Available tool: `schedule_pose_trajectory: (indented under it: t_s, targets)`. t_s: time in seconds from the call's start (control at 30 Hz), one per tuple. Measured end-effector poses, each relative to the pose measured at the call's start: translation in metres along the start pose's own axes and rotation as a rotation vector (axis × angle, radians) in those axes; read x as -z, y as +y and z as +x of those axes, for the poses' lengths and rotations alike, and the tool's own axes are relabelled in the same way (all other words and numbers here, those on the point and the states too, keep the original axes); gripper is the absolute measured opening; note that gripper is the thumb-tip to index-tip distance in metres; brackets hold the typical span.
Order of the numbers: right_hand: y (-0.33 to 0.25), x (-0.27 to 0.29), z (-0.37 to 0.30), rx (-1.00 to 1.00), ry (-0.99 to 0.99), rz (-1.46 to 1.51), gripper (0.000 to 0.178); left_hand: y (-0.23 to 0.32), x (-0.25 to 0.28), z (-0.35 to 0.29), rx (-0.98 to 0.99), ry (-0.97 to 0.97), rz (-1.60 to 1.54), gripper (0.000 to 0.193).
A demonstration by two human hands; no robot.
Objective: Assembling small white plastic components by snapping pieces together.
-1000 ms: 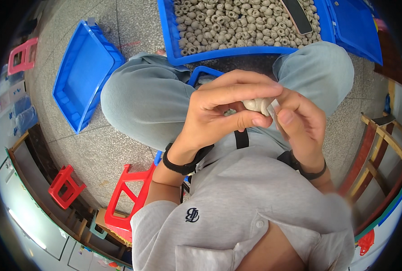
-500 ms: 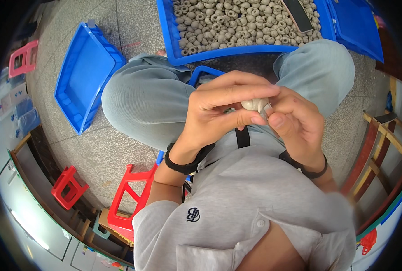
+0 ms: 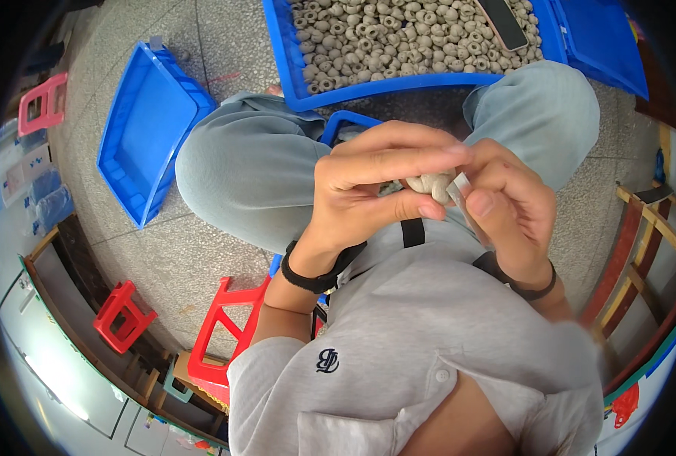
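Note:
Between the fingers and thumb of my left hand [image 3: 361, 178] is a small rounded, lumpy grey-beige piece [image 3: 429, 185], which looks like clay. My right hand [image 3: 514, 209] pinches a thin flat metal blade [image 3: 459, 190] between thumb and fingers. The blade's end is at the right side of the lumpy piece; whether it touches cannot be made out. Both hands are closed and close together above my lap. Beyond my knees is a blue bin [image 3: 399, 84] full of similar round grey pieces [image 3: 383, 45], many with a hole.
A dark phone [image 3: 503, 23] lies on the pieces in the bin. To the left stands an empty-looking blue tray [image 3: 144, 125], and another blue container [image 3: 345, 119] is partly hidden between my legs. Red stools [image 3: 220, 319] stand at the lower left, and a wooden frame [image 3: 642, 258] at the right.
My right hand has shifted slightly right and turned, so more of the blade shows. My left hand still holds the lumpy piece in nearly the same place.

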State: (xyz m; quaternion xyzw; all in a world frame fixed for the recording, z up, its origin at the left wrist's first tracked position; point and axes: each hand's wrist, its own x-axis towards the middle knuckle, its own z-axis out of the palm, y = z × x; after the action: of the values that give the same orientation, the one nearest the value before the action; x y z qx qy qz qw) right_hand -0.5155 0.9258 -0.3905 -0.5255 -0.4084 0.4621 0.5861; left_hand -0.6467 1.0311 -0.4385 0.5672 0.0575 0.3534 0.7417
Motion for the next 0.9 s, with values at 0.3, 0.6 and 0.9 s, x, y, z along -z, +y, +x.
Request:
schedule_pose_trajectory:
  t_s: [0.3,0.6,0.9]
  targets:
    - [-0.0012,-0.0006,0.0013,0.042,-0.004,-0.057,0.008,-0.0008,-0.0016,-0.001,-0.002,0.023,-0.011,0.04]
    - [0.0011,-0.0008,0.0019,0.07,-0.012,-0.097,0.007,-0.0014,-0.0028,-0.0013,-0.002,0.049,0.005,0.04]
    - [0.0063,-0.0023,0.0006,0.091,0.017,-0.016,0.007,-0.0025,-0.0029,-0.0023,0.012,0.069,-0.043,0.039]
